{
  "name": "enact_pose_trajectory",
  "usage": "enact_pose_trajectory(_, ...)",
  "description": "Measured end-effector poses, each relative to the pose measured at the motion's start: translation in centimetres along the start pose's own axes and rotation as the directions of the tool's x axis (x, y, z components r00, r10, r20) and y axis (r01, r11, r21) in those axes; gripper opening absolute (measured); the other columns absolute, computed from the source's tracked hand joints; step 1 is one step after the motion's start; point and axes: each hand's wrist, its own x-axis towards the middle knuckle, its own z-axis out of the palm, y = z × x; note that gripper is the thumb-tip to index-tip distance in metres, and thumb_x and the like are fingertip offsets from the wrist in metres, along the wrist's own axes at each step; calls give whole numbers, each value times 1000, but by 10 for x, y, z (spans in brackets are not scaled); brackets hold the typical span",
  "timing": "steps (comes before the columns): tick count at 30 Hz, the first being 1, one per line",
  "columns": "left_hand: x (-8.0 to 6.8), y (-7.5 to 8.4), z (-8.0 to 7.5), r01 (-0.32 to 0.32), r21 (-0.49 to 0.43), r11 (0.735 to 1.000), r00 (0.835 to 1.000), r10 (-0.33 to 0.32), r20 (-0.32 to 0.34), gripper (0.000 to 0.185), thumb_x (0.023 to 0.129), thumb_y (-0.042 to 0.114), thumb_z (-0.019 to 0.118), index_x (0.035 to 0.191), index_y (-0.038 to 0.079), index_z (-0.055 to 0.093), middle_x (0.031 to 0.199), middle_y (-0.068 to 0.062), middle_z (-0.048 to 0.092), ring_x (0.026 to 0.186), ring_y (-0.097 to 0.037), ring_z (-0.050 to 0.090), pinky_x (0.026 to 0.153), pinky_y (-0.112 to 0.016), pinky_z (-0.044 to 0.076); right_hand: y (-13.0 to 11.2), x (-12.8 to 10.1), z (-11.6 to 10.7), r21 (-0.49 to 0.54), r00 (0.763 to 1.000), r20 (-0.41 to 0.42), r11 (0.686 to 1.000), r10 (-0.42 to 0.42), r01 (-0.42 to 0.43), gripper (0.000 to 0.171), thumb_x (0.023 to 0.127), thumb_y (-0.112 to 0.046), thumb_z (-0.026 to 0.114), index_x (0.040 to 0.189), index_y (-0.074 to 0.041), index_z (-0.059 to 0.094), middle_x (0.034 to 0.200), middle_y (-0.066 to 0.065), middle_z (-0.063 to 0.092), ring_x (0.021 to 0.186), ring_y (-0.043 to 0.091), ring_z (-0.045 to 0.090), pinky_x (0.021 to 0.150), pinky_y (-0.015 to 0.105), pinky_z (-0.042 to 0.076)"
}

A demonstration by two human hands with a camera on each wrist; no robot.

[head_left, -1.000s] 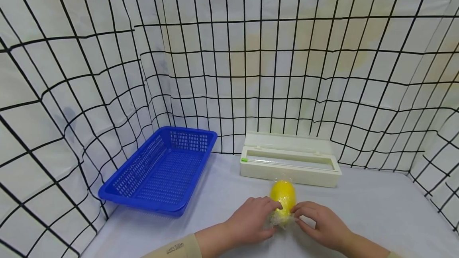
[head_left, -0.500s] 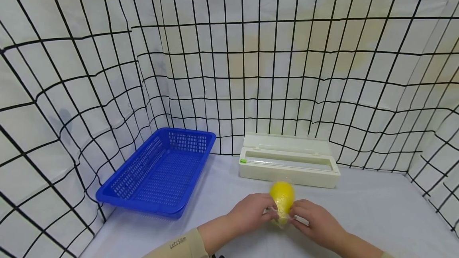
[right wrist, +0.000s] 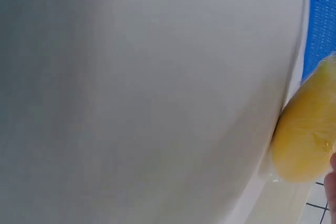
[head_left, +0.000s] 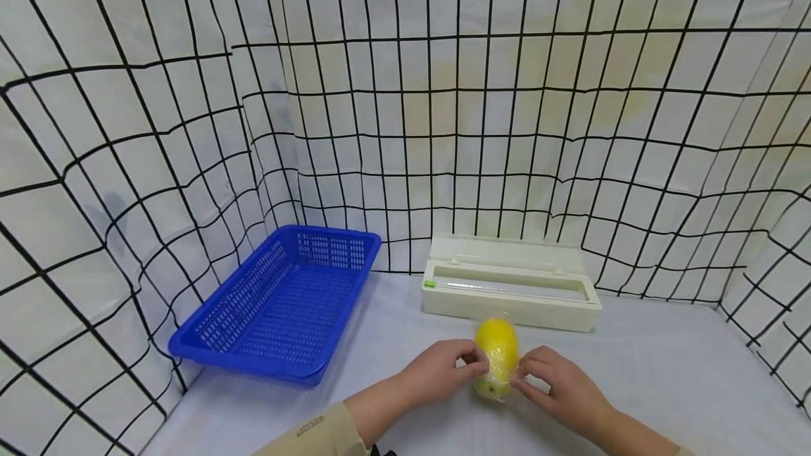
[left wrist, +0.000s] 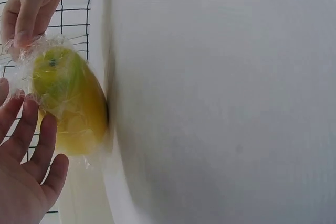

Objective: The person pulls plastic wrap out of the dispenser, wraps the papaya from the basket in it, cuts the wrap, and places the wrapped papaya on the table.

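A yellow mango [head_left: 497, 347] wrapped in clear plastic wrap [left wrist: 52, 51] lies on the white-covered table, its green stem end toward the person. My left hand [head_left: 447, 370] is at its left side, thumb and forefinger pinching the wrap's edge. In the left wrist view, the other fingers of the left hand [left wrist: 29, 166] are spread beside the fruit. Across from it, my right hand [head_left: 557, 387] pinches wrap at the right of the stem end; the left wrist view shows this right hand [left wrist: 31, 11] with film at its fingertips. Only fingertips [right wrist: 331, 184] show in the right wrist view.
Behind the mango stands a cream plastic-wrap dispenser box [head_left: 513, 309] with its lid up, a film roll [head_left: 507, 288] inside and a green slider [head_left: 430, 284]. To the left is a blue plastic basket [head_left: 253, 364]. A white sheet with black grid lines [head_left: 418, 118] surrounds the table.
The wrap bunched at the near end has been drawn aside, so the green stem end shows. My left hand has pulled back slightly from the fruit; the basket and box stay put.
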Motion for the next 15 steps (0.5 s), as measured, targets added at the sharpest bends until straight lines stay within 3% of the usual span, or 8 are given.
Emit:
enact_pose_trajectory(2, 2, 0, 2, 3, -6, 1000, 1000, -3, -19, 18, 97, 43, 61, 92, 27, 68, 86, 19, 61, 78, -5, 53, 72, -28, 45, 0, 0, 0, 71, 995, 33, 993, 97, -99, 13, 93, -36, 68, 83, -28, 65, 88, -21, 58, 77, 1, 54, 66, 25, 52)
enact_pose_trajectory(4, 3, 0, 5, 12, -2, 1000, 999, -12, -40, 21, 97, 44, 61, 90, 26, 68, 83, 18, 61, 75, -6, 53, 69, -28, 45, 0, 2, -1, 157, 974, 89, 963, 207, -219, 20, 95, -38, 65, 82, -23, 65, 84, -16, 60, 71, 1, 50, 61, 23, 47)
enact_pose_trajectory(9, 6, 1, 10, 75, 25, 997, 994, -72, -87, 22, 94, 42, 66, 84, 23, 66, 77, 13, 59, 69, -8, 50, 63, -28, 44, 3, 8, -1, 271, 882, 249, 846, 399, -459, 29, 98, -40, 60, 84, -14, 66, 82, -4, 64, 70, 9, 51, 60, 25, 44)
enact_pose_trajectory(15, 7, 2, 12, 145, -12, 989, 985, -146, -88, 23, 93, 40, 68, 82, 21, 63, 88, 6, 54, 74, -12, 51, 61, -29, 44, 5, 12, 1, 325, 770, 363, 703, 525, -632, 37, 98, -41, 60, 81, -9, 64, 76, 0, 64, 70, 19, 54, 58, 31, 48)
